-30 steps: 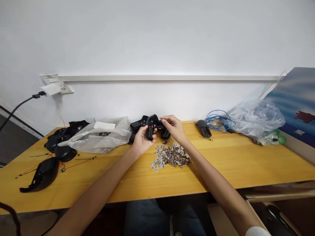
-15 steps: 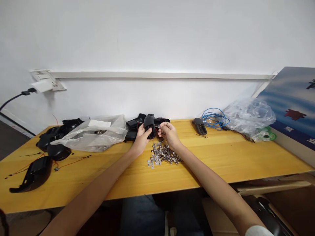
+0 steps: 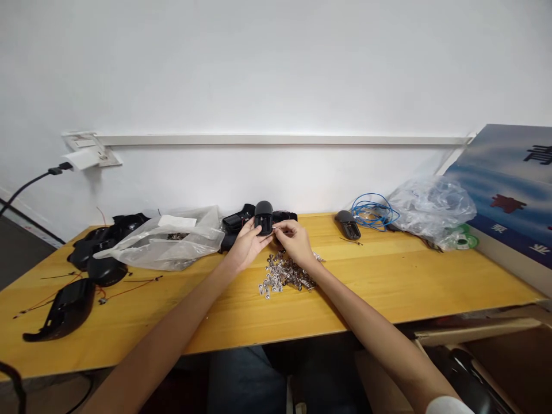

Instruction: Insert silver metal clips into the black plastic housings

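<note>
My left hand is closed around the lower end of a black plastic housing, holding it upright with an open battery compartment facing me. Just to its right, my right hand pinches a small shiny metal piece close to the housing's lower right edge; its exact shape is too small to make out. Below both hands, a loose pile of small metal contact pieces lies on the wooden table. More black housings lie behind my hands, partly hidden.
A similar black housing lies to the right, beside a coil of blue cable and a clear plastic bag. On the left are a translucent bag and several black shells with thin wires. A cardboard box stands lower right.
My right hand has moved slightly down, and the metal piece now shows at its fingertips. The housing has turned to face me more squarely. The view has shifted slightly.
</note>
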Demonstrator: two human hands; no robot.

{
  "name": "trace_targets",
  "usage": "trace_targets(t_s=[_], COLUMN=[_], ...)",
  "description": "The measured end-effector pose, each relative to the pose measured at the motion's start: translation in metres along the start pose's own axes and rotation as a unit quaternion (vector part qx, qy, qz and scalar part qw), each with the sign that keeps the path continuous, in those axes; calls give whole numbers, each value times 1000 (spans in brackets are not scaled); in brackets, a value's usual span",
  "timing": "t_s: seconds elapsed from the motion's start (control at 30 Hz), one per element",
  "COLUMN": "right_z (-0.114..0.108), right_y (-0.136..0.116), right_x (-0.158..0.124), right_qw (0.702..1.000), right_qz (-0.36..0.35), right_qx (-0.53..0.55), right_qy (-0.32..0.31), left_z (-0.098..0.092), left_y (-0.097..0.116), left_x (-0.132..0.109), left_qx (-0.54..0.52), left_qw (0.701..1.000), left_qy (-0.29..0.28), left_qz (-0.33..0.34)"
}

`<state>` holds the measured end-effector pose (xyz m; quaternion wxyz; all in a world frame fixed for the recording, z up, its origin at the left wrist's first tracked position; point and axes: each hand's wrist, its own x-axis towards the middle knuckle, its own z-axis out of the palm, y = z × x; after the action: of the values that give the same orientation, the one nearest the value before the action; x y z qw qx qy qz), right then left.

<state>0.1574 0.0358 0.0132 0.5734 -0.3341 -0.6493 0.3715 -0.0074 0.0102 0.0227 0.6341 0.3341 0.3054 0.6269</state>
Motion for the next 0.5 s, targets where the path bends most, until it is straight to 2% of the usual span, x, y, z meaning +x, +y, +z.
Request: trace_targets(t_s=[0.1, 0.27, 0.37, 0.5], right_z=[-5, -9, -8, -4], right_y=[-4, -4, -3, -5], right_x=[-2, -3, -1, 1], right_qw=[986, 969, 979, 998], right_qz=[-91, -104, -78, 13], right_qx=[-137, -226, -186, -62], right_qy=[14, -12, -13, 14], left_z=[2, 4, 4, 7], left_y=[0, -5, -8, -8], left_x=[0, -3, -3, -4], left_qx=[-11, -5, -2, 15], left_qw=[1000, 998, 999, 998], left_qy=[-23, -43, -48, -61], left_qz=[-18, -41, -18, 23])
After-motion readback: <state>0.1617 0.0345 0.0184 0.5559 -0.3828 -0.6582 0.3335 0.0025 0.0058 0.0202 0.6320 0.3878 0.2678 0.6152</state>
